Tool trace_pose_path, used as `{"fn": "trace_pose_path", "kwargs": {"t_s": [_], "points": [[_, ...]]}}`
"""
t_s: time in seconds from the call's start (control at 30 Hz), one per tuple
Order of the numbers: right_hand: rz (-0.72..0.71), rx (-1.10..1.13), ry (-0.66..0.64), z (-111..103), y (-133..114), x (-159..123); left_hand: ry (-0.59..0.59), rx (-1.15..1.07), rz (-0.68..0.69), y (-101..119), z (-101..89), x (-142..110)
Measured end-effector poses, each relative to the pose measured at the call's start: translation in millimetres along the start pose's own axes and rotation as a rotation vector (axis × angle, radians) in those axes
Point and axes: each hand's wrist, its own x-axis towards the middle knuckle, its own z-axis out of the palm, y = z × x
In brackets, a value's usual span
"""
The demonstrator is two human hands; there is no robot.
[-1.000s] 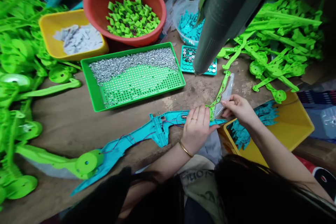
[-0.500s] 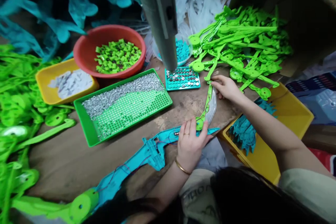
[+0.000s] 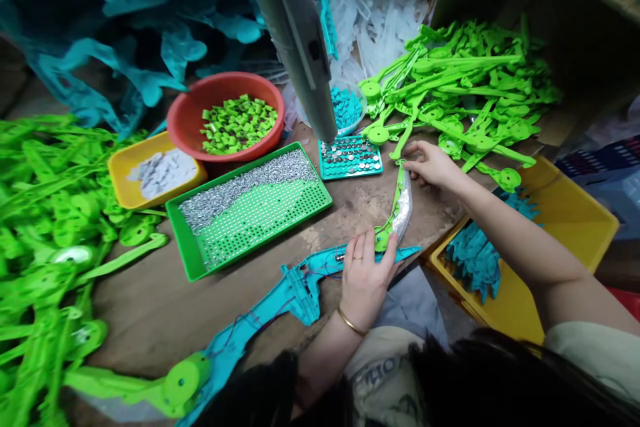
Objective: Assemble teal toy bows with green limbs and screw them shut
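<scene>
A blue plastic toy bow half point(image 3: 255, 303) with thin wires lies aslant across the bench, its open side up. At its right end a green plastic limb point(image 3: 397, 197) reaches away from me, with a clear curved plastic strip point(image 3: 403, 208) along its right side. My left hand point(image 3: 364, 273) grips the joint of bow and limb, fingers over the bow and thumb by the strip's base. At the far tip of the limb, my right hand point(image 3: 431, 165) pinches the strip's upper end. Its fingertips partly hide that end. A second green limb point(image 3: 183, 383) sits on the bow's left end.
A grey electric screwdriver point(image 3: 303, 47) hangs above the bench. Around it stand a green tray point(image 3: 183, 247) of screws, a small teal tray point(image 3: 350, 175) of round metal pieces, a red bowl point(image 3: 180, 121) and yellow bins point(image 3: 120, 180). Green parts point(image 3: 465, 93) are heaped on both sides.
My right hand has slid up from the strip's lower part to its far tip, and the strip now lies closer along the green limb. My left hand stays at the joint. The view has shifted.
</scene>
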Motion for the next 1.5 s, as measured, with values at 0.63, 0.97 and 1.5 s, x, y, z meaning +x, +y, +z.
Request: {"fn": "trace_pose_path", "kwargs": {"t_s": [0.63,0.97,1.5], "points": [[0.015,0.307,0.038,-5.1,0.5,-20.9,-0.013,-0.077,0.04,-3.2,-4.5,-3.6],[-0.231,-0.466,0.59,-120.3,48.9,-59.8,-0.087,-0.042,0.027,0.0,-10.7,2.0],[-0.281,-0.238,0.105,-13.5,15.1,-35.2,-0.176,0.028,0.009,11.8,-25.6,11.4]]}}
